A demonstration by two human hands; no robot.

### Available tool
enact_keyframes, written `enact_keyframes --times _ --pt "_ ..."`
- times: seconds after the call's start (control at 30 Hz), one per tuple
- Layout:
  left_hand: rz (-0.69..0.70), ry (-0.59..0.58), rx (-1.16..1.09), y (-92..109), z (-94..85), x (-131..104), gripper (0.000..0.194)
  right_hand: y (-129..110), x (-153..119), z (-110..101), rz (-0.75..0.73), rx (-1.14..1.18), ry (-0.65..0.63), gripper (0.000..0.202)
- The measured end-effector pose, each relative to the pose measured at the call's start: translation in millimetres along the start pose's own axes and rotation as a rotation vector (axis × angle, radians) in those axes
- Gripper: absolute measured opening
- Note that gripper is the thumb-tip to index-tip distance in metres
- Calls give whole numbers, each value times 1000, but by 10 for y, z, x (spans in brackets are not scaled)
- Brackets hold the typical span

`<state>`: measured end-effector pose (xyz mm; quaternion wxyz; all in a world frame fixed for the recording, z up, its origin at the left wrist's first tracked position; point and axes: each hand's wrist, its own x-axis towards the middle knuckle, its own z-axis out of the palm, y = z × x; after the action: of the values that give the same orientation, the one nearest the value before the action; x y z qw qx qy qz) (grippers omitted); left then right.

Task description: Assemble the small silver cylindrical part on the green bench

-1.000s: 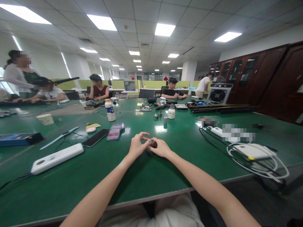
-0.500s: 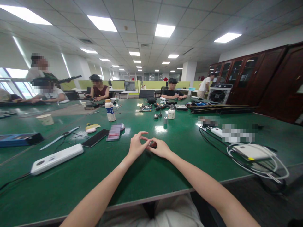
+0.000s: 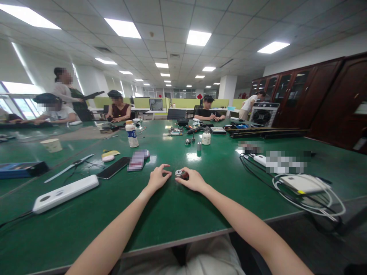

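Between the thumb and fingers of my right hand (image 3: 192, 179) is a small round silvery metal part (image 3: 178, 173) with dark spots on its top face. Part of it is hidden by the fingers, and its exact kind cannot be made out. My left hand (image 3: 157, 178) is just to the left, apart from the part, its thumb and fingers spread with nothing between them. Beyond the hands, a small grey metal cylinder (image 3: 198, 149) stands upright on the green table (image 3: 160, 225). Near it are a shiny metal piece (image 3: 187, 141) and a dark fitting (image 3: 193, 137).
Left of my hands lie a black phone (image 3: 114, 168), a white power strip (image 3: 66, 194) and a watch-like strap (image 3: 70, 168). Two bottles, a milk bottle (image 3: 132, 134) and a white jar (image 3: 206, 136), stand farther back. Cables (image 3: 286, 193) trail at right. Several people work around the table.
My left hand has let go and moved left, away from the part. The round metal part now shows in my right hand. At far left, the standing person has shifted right.
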<state>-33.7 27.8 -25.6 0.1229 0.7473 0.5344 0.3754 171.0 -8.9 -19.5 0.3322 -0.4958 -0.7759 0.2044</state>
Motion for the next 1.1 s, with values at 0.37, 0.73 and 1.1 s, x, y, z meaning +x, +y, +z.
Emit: enact_keyframes --times 0.37,0.73,1.1 --pt "-23 74 22 170 -47 -17 29 25 13 19 -7 8 2 38" --pt "182 117 -184 493 -7 -124 31 53 31 29 4 13 -3 37" --pt "190 95 -199 495 16 -127 29 72 37 37 2 7 -1 36"
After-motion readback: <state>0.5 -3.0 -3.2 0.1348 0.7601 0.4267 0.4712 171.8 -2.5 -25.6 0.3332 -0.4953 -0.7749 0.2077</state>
